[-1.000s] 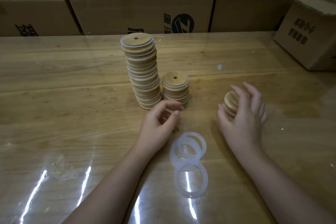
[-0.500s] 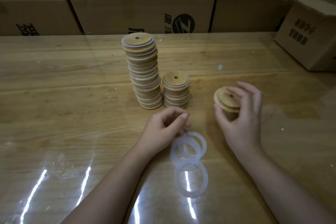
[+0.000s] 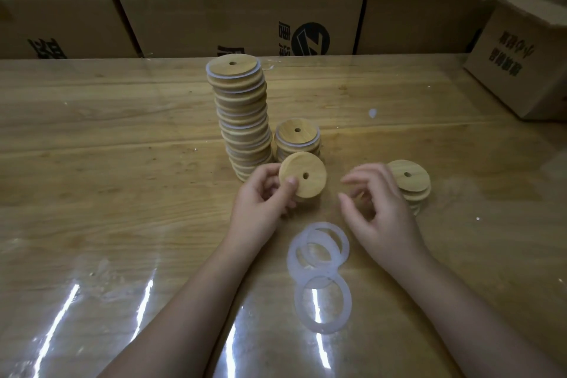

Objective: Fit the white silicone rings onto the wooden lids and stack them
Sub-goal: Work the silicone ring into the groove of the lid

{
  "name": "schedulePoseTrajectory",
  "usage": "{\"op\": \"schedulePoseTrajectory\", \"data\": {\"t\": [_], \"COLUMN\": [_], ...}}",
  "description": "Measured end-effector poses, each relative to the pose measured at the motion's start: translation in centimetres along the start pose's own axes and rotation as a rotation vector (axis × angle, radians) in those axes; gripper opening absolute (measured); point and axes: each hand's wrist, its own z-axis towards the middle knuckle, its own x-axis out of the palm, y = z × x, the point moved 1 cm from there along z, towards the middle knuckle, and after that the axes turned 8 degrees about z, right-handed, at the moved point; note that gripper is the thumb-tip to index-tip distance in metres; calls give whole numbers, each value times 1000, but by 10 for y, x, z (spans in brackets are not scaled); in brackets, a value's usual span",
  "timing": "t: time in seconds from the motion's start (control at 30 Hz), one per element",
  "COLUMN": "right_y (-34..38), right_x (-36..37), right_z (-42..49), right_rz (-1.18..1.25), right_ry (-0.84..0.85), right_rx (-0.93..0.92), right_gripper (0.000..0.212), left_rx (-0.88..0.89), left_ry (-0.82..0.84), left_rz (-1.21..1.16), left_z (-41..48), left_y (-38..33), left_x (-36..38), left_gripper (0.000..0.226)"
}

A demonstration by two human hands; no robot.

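Nearest to the person, a few flat white silicone rings [image 3: 291, 259] lie overlapped on the glossy wooden tabletop [image 3: 122, 193], in the same place as half a second ago. Just beyond them are the two hands, and the change is here. The round wooden lid [image 3: 306, 163] with a small hole, which the right hand carried before, is now in the left hand [image 3: 260, 209]. The left thumb [image 3: 291, 183] presses on the lid's face and the other fingers are curled behind it, so the lid is pinched and tilted toward the camera, at 1 o'clock from the left palm.

The right hand [image 3: 383, 218] has let go. Its fingers [image 3: 365, 173] are loosely bent and a little apart, and they hold nothing. The lid is at 10 o'clock from these fingers, near but not touching. The rings lie at 6 o'clock from the lid, between the two wrists.

Behind the right hand, at 2 o'clock, stands a low pile of bare wooden lids [image 3: 414, 181]. Farther, at 12 o'clock from the held lid, stands a short stack of ringed lids [image 3: 291, 138], and at its 10 o'clock a tall leaning stack [image 3: 242, 120]. Brown cardboard boxes [image 3: 239, 18] line the far edge.
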Motion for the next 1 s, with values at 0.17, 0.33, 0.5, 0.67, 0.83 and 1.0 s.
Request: {"op": "schedulePoseTrajectory", "data": {"t": [0.17, 0.33, 0.5, 0.67, 0.83, 1.0], "right_y": [-8, -4, 2, 4, 1, 1], "right_x": [7, 5, 5, 4, 0, 3], "right_z": [-4, -3, -4, -2, 0, -1], "right_rz": [-186, -82, 88, 286, 234, 194], "right_ry": [423, 431, 250, -40, -93, -118], "right_rx": [62, 36, 9, 54, 82, 89], "right_gripper": [21, 4, 6, 11, 8, 4], "left_rx": [75, 144, 201, 319, 292, 337], "left_ry": [-37, 0, -14, 10, 86, 82], "left_rz": [55, 151, 257, 393, 334, 306], "left_z": [-1, -3, -2, -3, -6, -7], "left_y": [0, 1, 2, 1, 1, 1], "left_x": [0, 1, 1, 1, 2, 4], "left_gripper": [17, 22, 22, 26, 32, 19]}}
